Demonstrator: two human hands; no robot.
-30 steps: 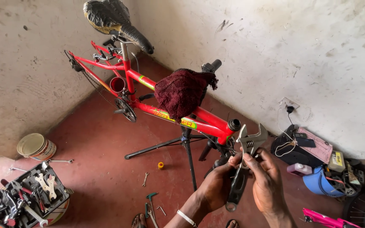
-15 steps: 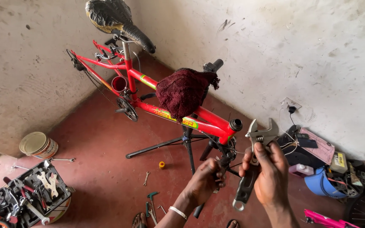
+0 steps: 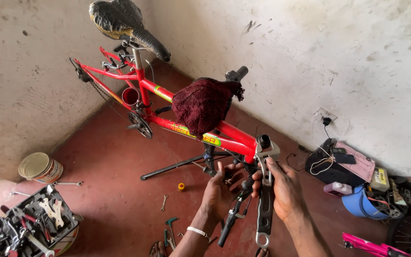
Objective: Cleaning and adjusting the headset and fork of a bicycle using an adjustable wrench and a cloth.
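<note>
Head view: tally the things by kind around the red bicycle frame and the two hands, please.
Red bicycle frame on a black repair stand: 1
Black saddle: 1
Dark red knitted cloth draped over the frame: 1
Large grey adjustable wrench, held by the right hand: 1
Hands, counting the left hand: 2
Round cream bucket: 1
Open tool case: 1
Total: 8

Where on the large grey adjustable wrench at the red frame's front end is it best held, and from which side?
Probably the long flat handle of the large grey adjustable wrench, below its jaws, which sit up at the red bicycle frame. Come from the person's right, where the right hand already wraps it; the left side is crowded by cables.
</note>
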